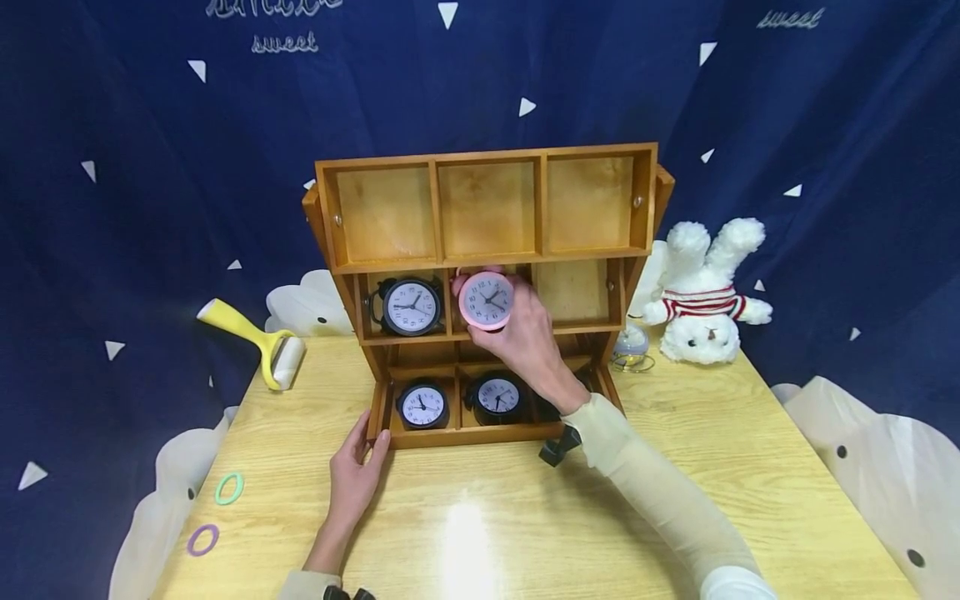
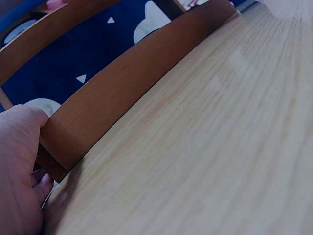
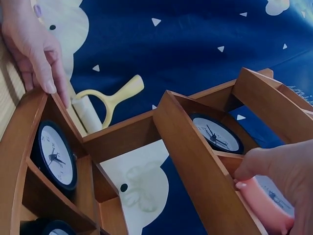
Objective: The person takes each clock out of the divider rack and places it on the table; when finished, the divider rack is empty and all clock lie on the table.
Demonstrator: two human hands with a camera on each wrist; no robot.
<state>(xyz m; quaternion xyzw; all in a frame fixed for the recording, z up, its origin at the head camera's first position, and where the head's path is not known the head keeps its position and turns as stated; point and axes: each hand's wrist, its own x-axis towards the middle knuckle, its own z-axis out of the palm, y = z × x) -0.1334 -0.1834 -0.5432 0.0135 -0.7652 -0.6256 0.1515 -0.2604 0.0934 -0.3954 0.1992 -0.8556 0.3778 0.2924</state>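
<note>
from my end, the step in hand looks like setting the pink clock (image 1: 486, 302) into the wooden rack (image 1: 489, 261), though one moment cannot tell me whether it is going in or coming out. it is at the middle compartment of the middle tray (image 1: 573, 292); how deep it sits i cannot tell. my right hand (image 1: 531, 342) is clamped on it, while my left hand (image 1: 354, 479) grips the near left corner of the bottom tray (image 1: 480, 435), thumb and fingers around it, i guess for steadiness. if it is going in, i judge the next move calls for easing the clock back squarely, then loosening the fingers without nudging the rack.

beside it, the left compartment holds a black clock (image 1: 412, 307). below, a second black clock (image 1: 423, 406) fills the left compartment and a third black clock (image 1: 498, 396) the middle; my arm partly hides the right one. the top tray (image 1: 486, 208) shows plain wood in all three.
</note>
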